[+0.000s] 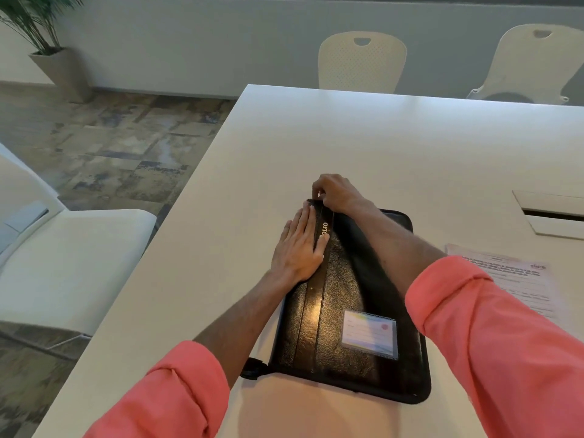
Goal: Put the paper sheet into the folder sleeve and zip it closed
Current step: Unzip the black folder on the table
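Left hand (300, 245) flat and spread, palm down, pressing on the far left edge of the black folder (344, 298), fingers pointing far. Right hand (335, 192) curled and pinched at the folder's far left corner, fingertips closed on something small there, likely the zipper pull, though too small to tell. Right forearm crossing over the folder's far right part. Both arms in rolled pink sleeves (493, 336).

Folder lying flat on the white table (379, 137), near the middle of the near side, long axis running near to far, a little tilted. Clear card pocket (369, 335) with a pale card on the folder's near right face. Small black tab (252, 368) sticking out at the near left corner.

Printed paper sheet (518, 279) lying flat on the table to the right of the folder, apart from it, partly hidden behind the right sleeve. Cable hatch (553, 213) in the table farther right.

2 pale chairs (361, 63) at the far side, another pale seat (63, 263) at left, a potted plant (41, 30) at far left.
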Available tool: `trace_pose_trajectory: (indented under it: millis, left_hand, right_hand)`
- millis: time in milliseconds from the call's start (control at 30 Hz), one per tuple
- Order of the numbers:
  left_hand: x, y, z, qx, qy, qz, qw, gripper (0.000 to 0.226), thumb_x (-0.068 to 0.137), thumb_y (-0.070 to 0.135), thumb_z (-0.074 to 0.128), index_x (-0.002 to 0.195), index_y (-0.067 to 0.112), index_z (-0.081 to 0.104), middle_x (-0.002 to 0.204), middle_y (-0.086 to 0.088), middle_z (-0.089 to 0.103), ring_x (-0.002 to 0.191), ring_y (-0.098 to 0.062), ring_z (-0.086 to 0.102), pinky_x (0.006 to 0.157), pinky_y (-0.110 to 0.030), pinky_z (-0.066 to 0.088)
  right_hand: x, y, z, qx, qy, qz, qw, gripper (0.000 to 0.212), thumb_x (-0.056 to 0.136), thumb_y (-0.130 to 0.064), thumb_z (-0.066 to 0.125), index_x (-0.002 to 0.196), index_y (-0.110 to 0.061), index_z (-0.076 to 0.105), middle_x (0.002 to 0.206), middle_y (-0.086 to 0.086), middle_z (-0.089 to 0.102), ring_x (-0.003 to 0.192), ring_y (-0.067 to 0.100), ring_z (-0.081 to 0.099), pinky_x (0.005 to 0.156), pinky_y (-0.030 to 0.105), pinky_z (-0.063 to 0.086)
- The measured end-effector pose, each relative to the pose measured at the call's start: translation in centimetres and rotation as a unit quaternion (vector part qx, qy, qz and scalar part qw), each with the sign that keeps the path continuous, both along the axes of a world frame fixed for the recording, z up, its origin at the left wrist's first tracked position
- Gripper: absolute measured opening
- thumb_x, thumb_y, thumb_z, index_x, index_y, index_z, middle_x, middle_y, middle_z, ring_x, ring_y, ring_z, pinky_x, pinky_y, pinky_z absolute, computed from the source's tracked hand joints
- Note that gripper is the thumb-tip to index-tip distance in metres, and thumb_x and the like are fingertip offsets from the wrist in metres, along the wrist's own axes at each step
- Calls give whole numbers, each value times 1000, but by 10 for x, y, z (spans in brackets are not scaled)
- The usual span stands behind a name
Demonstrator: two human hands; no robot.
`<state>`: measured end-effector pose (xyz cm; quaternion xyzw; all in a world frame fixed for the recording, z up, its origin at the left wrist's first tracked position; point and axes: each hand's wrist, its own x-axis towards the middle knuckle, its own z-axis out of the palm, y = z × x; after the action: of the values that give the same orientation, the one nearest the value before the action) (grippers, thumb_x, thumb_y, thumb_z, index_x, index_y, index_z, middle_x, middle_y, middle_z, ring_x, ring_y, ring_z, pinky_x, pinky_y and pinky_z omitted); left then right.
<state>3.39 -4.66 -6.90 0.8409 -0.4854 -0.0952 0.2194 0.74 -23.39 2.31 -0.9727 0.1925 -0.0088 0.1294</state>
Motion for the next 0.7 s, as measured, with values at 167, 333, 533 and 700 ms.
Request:
trace_pose_trajectory:
  millis: [167,333,533,700]
  left_hand:
    - [-1,0,0,11,-24,15,1000,77,113,55,20,175,16,-2,184,0,-8,170,-13,-6,140,-42,2]
    - [-2,1,1,18,-17,18,1000,77,113,56,19,175,18,-5,184,1,-11,170,-14,-7,140,-42,1]
    - [-4,2,5,18,9,15,1000,76,114,56,20,175,21,-8,183,3,-15,169,-12,-11,140,-42,0]
    - [-2,3,3,20,3,15,1000,76,113,58,18,175,22,-9,183,4,-15,169,-12,-11,140,-42,0]
  right_hand:
    - [-7,-6,4,-88,41,60,994,19,103,-2,61,111,-13,75,121,7,66,115,27,66,97,41,55]
    - [-24,-11,3,-145,25,58,987,18,106,-10,60,113,-21,72,120,-2,72,113,21,71,105,43,46]
    - [-16,-9,7,-109,9,41,993,19,107,-15,60,110,-21,78,123,-2,76,115,24,72,104,44,49]
    - [-4,-10,15,-71,51,109,990,18,111,-20,59,115,-16,76,126,3,70,113,25,69,97,46,59]
